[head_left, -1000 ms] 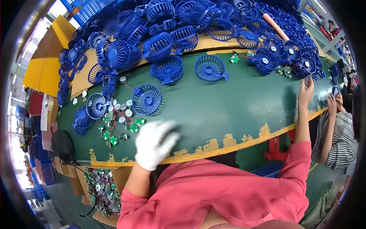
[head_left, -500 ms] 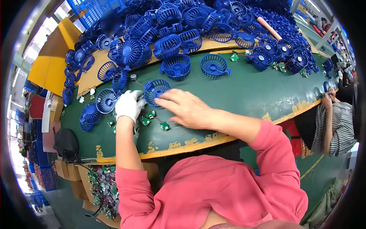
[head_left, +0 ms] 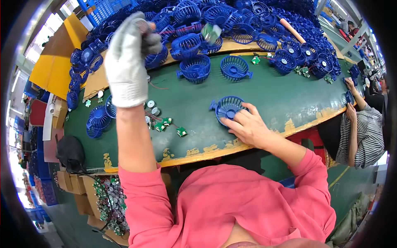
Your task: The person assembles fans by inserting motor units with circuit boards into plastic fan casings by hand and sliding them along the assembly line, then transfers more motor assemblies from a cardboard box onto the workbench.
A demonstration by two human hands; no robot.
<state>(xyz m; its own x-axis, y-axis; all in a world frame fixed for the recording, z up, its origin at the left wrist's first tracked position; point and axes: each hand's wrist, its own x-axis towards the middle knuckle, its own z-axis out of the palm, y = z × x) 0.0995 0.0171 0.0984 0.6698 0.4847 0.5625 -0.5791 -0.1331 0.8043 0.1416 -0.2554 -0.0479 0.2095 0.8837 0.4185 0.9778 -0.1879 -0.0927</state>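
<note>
My left hand (head_left: 126, 66), in a white glove, is raised over the back of the table, its fingers closed round a small motor (head_left: 142, 27), blurred by motion. Red wires stretch from it to a green circuit board (head_left: 211, 34) swinging out to the right. My bare right hand (head_left: 248, 127) grips the near right rim of a blue fan cage (head_left: 228, 108), which rests on the green table with its open side up. Between my forearms lie several loose green circuit boards (head_left: 160, 125) and small round motors (head_left: 155, 111).
A large heap of blue fan cages (head_left: 194, 18) covers the back of the table (head_left: 186, 99). A hammer-like handle (head_left: 292, 30) leans there. More cages (head_left: 99, 118) lie at the left. A box of motors and boards (head_left: 111, 202) stands below. A co-worker (head_left: 362, 136) sits at the right.
My left hand has risen up and away from the table, carrying the motor with its wires and board. My right hand has moved right and nearer with a fan cage.
</note>
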